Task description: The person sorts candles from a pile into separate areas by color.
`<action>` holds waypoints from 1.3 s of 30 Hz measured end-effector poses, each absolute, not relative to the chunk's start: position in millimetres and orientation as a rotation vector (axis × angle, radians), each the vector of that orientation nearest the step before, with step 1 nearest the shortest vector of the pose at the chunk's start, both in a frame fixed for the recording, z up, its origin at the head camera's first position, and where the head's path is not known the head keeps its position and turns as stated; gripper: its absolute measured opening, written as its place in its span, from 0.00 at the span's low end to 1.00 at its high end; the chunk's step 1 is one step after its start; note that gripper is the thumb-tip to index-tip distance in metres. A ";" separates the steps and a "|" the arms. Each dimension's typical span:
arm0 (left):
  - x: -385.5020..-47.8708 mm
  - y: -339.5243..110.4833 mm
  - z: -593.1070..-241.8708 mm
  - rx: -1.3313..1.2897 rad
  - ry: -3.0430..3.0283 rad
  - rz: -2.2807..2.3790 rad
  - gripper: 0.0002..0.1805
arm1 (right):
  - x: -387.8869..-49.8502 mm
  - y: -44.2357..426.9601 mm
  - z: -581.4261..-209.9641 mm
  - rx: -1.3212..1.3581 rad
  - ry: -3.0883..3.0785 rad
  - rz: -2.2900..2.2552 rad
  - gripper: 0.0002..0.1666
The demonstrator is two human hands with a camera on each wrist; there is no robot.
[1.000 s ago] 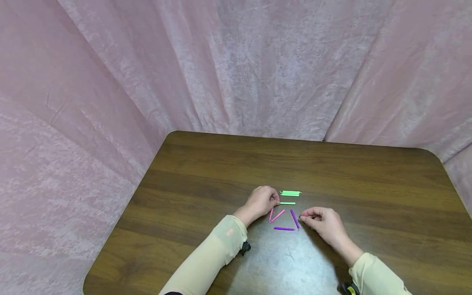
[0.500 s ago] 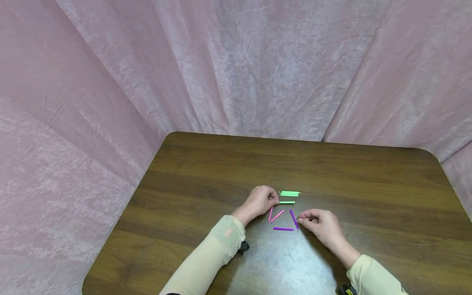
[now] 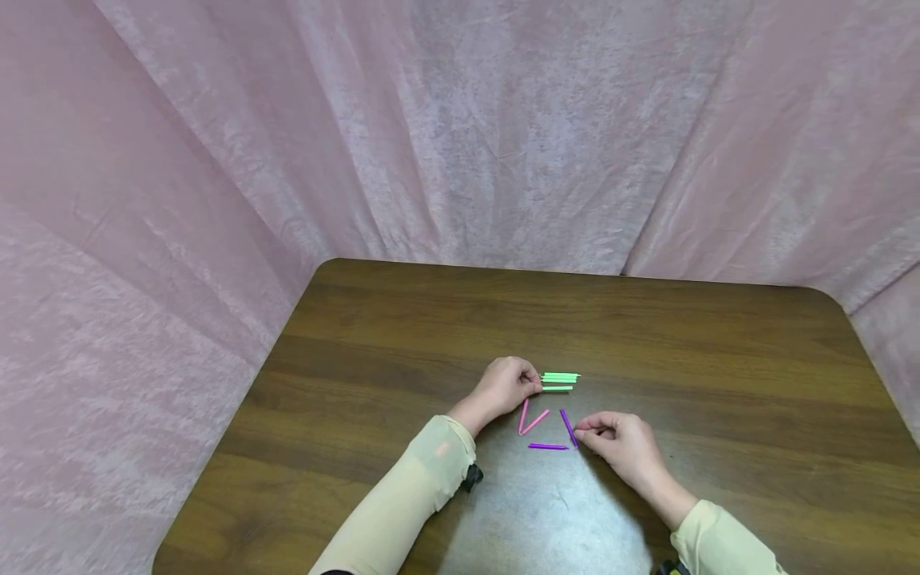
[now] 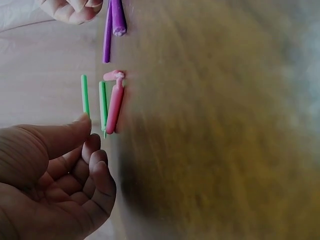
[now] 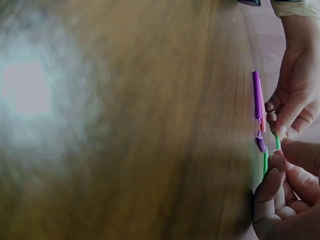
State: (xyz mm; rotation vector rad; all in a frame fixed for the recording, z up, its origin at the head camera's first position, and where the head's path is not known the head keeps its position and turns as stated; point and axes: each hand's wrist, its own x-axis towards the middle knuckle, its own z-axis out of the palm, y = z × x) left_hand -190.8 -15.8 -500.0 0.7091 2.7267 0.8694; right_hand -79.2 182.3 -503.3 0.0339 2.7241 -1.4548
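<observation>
Thumb and fingers of my left hand [image 3: 501, 387] pinch the left end of a green stick [image 3: 557, 389], just in front of a row of green sticks [image 3: 560, 378]. In the left wrist view that stick [image 4: 85, 95] juts from my left fingertips. My right hand [image 3: 624, 447], fingers loosely curled and holding nothing visible, is beside a slanted purple stick [image 3: 569, 428]; I cannot tell if they touch. The right wrist view shows its thumb and fingertips [image 5: 281, 156] close together.
Two pink sticks [image 3: 535, 422] form a V in front of my left hand. Another purple stick [image 3: 549, 446] lies crosswise nearer me. All lie on the brown wooden table [image 3: 402, 335], with pink curtains [image 3: 503, 136] behind and at the left.
The green stick in my left hand has moved away from me, closer to the green row. My right hand has shifted slightly left and nearer me, towards the slanted purple stick.
</observation>
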 end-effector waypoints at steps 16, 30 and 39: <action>-198.8 -16.3 -495.8 0.716 2.740 0.866 0.03 | -76.8 177.1 -504.1 0.068 2.710 -1.437 0.04; -206.7 -13.4 -499.1 0.721 2.749 0.872 0.04 | -76.1 174.0 -505.0 0.089 2.743 -1.410 0.04; -212.1 -10.3 -498.0 0.722 2.747 0.868 0.04 | -74.7 172.6 -503.4 0.090 2.783 -1.371 0.05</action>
